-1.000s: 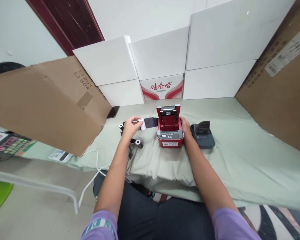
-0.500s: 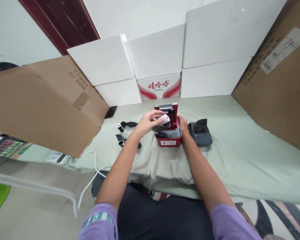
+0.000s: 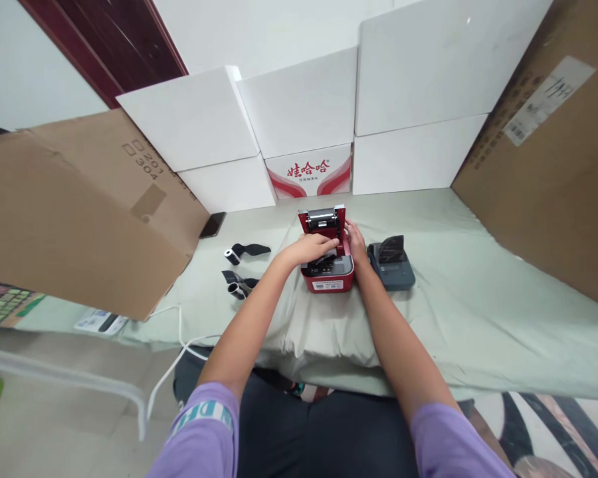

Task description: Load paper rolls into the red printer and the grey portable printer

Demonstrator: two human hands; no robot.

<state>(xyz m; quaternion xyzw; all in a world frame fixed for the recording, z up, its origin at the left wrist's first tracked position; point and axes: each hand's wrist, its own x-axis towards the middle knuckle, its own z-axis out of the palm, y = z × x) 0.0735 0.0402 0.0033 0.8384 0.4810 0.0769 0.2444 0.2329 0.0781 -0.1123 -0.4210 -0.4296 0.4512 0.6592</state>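
A red and dark grey label printer [image 3: 329, 284] stands on the cloth with its lid [image 3: 323, 220] raised, a black roller across the top. My left hand [image 3: 311, 248] reaches palm down over the open compartment, fingers bent across it. A bit of dark strip [image 3: 325, 260] shows under the hand. The roll itself is hidden. On the printer's right side, my right hand [image 3: 355, 241] grips the casing near the hinge. Left of the printer lie two small rolls, one white-ended roll [image 3: 231, 256] and a nearer roll [image 3: 236, 289], each trailing black strip.
A dark grey device [image 3: 397, 273] with a black upright piece stands just right of my right hand. White boxes [image 3: 299, 99] line the back; cardboard flanks both sides [image 3: 80, 219]. A phone [image 3: 212, 225] lies at the left, and a white cable [image 3: 180, 332] hangs over the front edge.
My left hand has lowered into the printer with the paper roll, which is now out of sight. My right hand has slid up slightly along the casing. The view has shifted a little.
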